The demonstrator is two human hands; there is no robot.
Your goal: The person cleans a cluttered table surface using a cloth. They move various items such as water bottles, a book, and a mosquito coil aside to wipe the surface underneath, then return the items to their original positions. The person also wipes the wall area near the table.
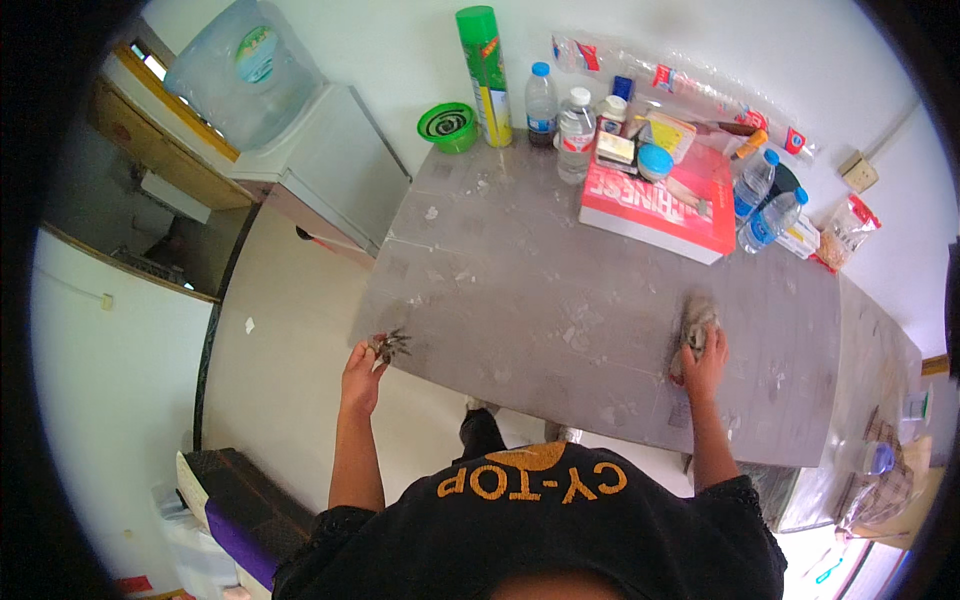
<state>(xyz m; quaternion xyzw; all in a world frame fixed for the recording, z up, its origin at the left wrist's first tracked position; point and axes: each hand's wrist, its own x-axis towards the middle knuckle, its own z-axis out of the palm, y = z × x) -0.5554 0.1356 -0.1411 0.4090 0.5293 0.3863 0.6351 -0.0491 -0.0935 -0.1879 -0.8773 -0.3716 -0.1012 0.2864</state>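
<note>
My left hand [363, 377] is at the near left edge of a grey table [510, 315]. Between its fingertips is a small dark, spiky bunch [391, 345], too blurred to name surely. Toward the right side of the tabletop, my right hand [705, 364] rests on a crumpled, dirty grey-beige cloth [699, 319], its fingers curled over it. Pale flakes and smudges mark the table surface between the two hands.
Along the wall stand a green spray can [487, 82], a green bowl [448, 127], plastic bottles [576, 142] and a red-and-white box [652, 202] carrying small jars. A water dispenser [330, 165] stands left of the table. A dark padded seat [247, 487] is at lower left.
</note>
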